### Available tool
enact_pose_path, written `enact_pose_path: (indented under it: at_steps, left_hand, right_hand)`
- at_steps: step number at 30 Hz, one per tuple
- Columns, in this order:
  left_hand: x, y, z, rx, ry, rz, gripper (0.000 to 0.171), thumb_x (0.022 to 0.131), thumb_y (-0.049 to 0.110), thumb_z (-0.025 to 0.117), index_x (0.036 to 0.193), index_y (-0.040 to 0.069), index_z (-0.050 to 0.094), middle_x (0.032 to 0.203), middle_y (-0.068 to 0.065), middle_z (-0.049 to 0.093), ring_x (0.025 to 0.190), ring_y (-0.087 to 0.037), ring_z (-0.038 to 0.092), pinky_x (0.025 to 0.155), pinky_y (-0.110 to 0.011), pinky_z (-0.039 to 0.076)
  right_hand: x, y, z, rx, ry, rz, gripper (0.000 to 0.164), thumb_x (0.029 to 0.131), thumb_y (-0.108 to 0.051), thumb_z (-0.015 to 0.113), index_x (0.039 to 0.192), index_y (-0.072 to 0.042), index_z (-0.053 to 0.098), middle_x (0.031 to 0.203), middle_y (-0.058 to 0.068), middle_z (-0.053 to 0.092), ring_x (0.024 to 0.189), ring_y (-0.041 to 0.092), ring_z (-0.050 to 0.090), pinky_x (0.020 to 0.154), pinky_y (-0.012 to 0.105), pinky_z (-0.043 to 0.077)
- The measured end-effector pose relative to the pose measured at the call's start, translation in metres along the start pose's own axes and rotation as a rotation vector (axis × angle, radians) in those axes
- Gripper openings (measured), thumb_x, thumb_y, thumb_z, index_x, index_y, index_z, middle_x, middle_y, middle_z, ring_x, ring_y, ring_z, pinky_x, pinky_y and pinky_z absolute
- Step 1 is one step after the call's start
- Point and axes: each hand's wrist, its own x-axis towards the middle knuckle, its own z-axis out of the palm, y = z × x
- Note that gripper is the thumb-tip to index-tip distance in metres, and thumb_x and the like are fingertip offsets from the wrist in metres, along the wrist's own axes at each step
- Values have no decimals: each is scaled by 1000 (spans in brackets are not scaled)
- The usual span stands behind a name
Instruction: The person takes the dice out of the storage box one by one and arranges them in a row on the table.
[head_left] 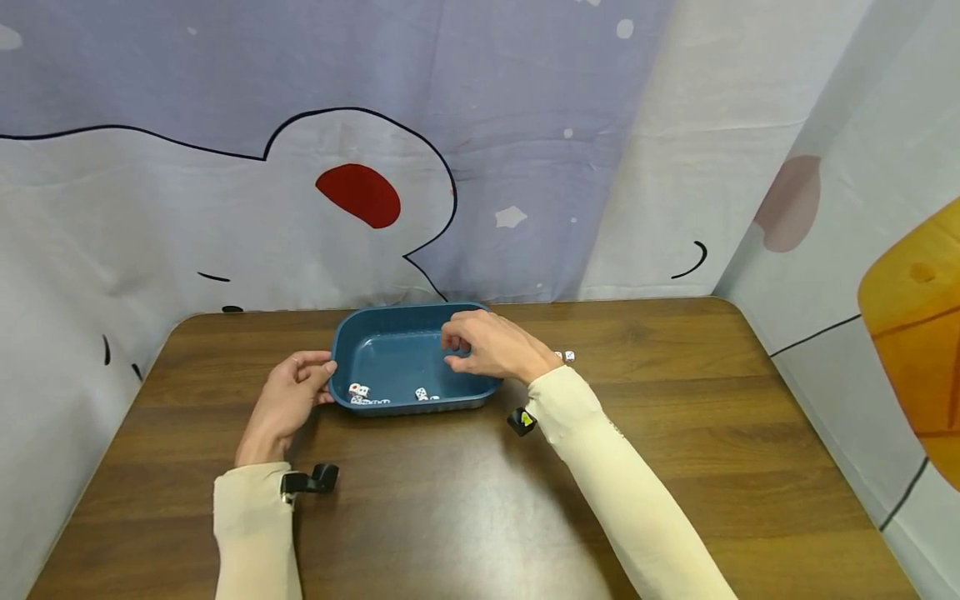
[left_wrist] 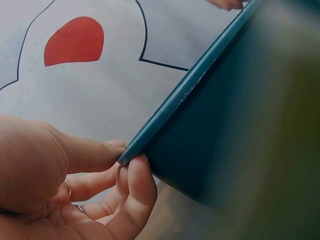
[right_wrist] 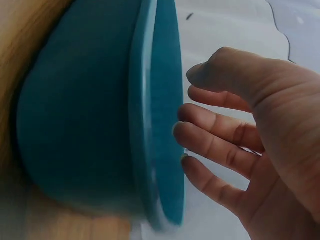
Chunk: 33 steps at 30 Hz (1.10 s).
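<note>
A teal rectangular tray with rounded corners [head_left: 390, 313] stands on the table. My left hand [head_left: 288, 400] pinches its left rim between thumb and fingers, which the left wrist view shows close up. Inside the tray, white dice [head_left: 359, 390] cluster at the near left, and a few more dice [head_left: 422, 393] lie at the near middle. Over the tray's right end hovers my right hand [head_left: 491, 343], its fingers loosely bent. The right wrist view shows nothing between that hand's fingers [right_wrist: 210, 142] and thumb. Part of the tray's right side is hidden under this hand.
Just beyond the right wrist, dice [head_left: 569, 357] lie on the wooden table [head_left: 675, 400], partly hidden by the wrist. A printed curtain [head_left: 525, 150] hangs along the table's back edge and continues down the right side.
</note>
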Motion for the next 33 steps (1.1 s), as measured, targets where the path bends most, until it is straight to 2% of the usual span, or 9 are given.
enact_pose_path:
  at_steps: [11, 20, 26, 33]
  left_hand:
    - [1, 0, 0, -8, 11, -5, 44, 101, 26, 49, 137, 0, 43, 109, -15, 60, 80, -7, 58, 72, -23, 58]
    - [1, -1, 2, -9, 9, 14, 44, 101, 25, 49, 136, 0, 44, 110, -16, 60, 82, -9, 59, 72, -24, 58]
    - [1, 0, 3, -9, 4, 6, 44, 101, 27, 48, 137, 0, 43, 111, -17, 60, 82, -9, 59, 72, -23, 57]
    - [-1, 1, 1, -18, 4, 4, 43, 101, 25, 48, 136, -1, 43, 107, -13, 61, 82, -10, 59, 71, -22, 57]
  right_hand:
    - [34, -22, 18, -1, -42, -49, 9, 88, -30, 68, 91, -22, 65, 92, -6, 63, 81, 4, 54, 71, 18, 47]
    - [55, -37, 37, 87, -83, -79, 8, 87, -27, 70, 89, -21, 64, 90, -9, 63, 83, 6, 58, 72, 16, 48]
    - [64, -42, 49, 137, -100, -58, 8, 88, -28, 69, 88, -22, 64, 88, -12, 62, 81, 2, 57, 70, 14, 49]
    - [72, -50, 60, 147, -110, -16, 9, 87, -29, 71, 88, -23, 64, 83, -14, 62, 76, 1, 58, 67, 14, 48]
